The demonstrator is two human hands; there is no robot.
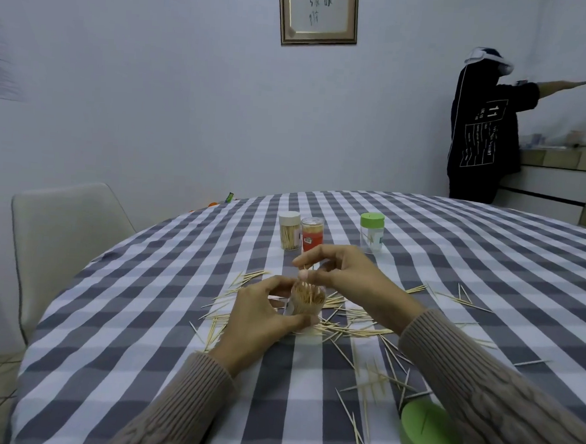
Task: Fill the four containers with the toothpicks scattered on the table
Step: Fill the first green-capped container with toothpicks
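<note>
My left hand point(261, 317) grips an open clear container point(305, 303) packed with toothpicks, tilted toward me at the table's middle. Just above its mouth, my right hand point(341, 273) pinches a few toothpicks. Loose toothpicks point(350, 330) lie scattered around and in front of the container. Farther back stand three closed containers: a white-lidded one point(290, 231) full of toothpicks, a clear one with a red label point(312, 234), and a green-lidded one point(372, 232) that looks nearly empty. A loose green lid point(429, 436) lies near the front right, by my right sleeve.
The round table wears a grey and white checked cloth point(162, 316). A pale chair point(64, 242) stands at its left. A person in a dark hoodie point(479, 130) stands at the back right by a counter point(562, 169).
</note>
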